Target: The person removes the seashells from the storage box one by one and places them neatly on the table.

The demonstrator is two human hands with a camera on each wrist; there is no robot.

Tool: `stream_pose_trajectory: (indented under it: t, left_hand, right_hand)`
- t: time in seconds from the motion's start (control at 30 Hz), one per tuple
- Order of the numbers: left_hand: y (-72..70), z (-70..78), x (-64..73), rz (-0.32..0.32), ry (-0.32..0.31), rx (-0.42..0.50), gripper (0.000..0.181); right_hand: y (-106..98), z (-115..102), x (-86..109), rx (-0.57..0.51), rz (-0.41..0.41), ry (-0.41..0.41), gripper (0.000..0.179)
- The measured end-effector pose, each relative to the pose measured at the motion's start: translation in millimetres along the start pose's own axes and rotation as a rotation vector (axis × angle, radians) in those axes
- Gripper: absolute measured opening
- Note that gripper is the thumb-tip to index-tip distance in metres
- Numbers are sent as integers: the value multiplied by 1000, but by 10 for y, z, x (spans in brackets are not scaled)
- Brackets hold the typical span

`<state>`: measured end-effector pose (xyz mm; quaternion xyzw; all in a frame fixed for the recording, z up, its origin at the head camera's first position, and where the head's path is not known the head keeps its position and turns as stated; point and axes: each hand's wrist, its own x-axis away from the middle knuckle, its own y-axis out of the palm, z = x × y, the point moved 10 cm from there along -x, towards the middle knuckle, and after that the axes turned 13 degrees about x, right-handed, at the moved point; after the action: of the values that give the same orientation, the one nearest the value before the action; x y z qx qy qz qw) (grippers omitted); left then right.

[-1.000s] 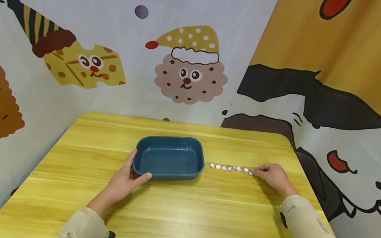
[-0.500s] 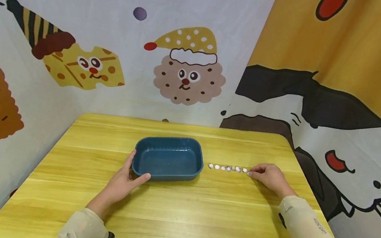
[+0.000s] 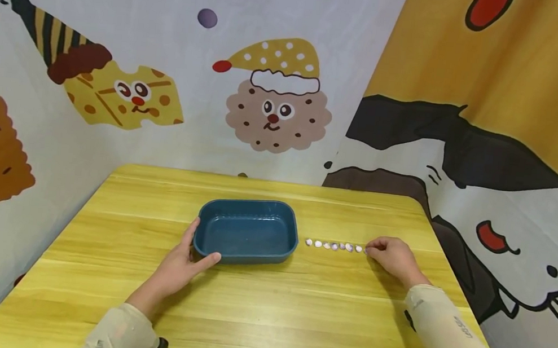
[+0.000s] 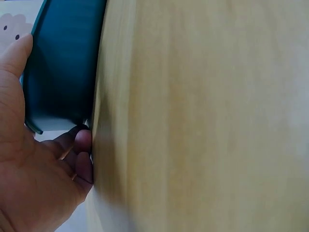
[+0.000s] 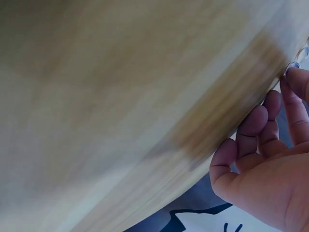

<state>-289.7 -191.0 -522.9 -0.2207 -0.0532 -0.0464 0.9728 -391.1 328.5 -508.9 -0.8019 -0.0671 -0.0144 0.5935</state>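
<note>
A dark blue rectangular plastic basin (image 3: 247, 230) stands on the table left of the row. My left hand (image 3: 177, 268) grips its near left corner, thumb on the front rim and fingers along the left side; in the left wrist view the curled fingertips sit low by the basin wall (image 4: 65, 63). Right of the basin runs a straight row of several small white and purple seashells (image 3: 335, 246). At the row's right end my right hand (image 3: 395, 260) pinches the last seashell (image 5: 292, 65) between thumb and index finger, the other fingers curled over the tabletop.
The wooden table (image 3: 263, 320) has yellow grain and rounded far corners. Behind it hangs a cartoon-printed cloth (image 3: 171, 32), with a second orange and black one (image 3: 434, 54) at the right.
My right hand has shifted slightly at the row's right end, its fingertips now covering most of the last seashell. The left hand and basin have stayed in place.
</note>
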Motion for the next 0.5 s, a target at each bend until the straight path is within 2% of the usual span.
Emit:
stream_pose_trajectory:
  t: [0.23, 0.5]
  left_hand:
    - [-1, 17, -7, 11, 13, -12, 111]
    - [-8, -1, 14, 17, 20, -2, 111]
  right_hand:
    - [6, -1, 1, -13, -12, 28, 25]
    - [31, 12, 11, -25, -18, 7, 28]
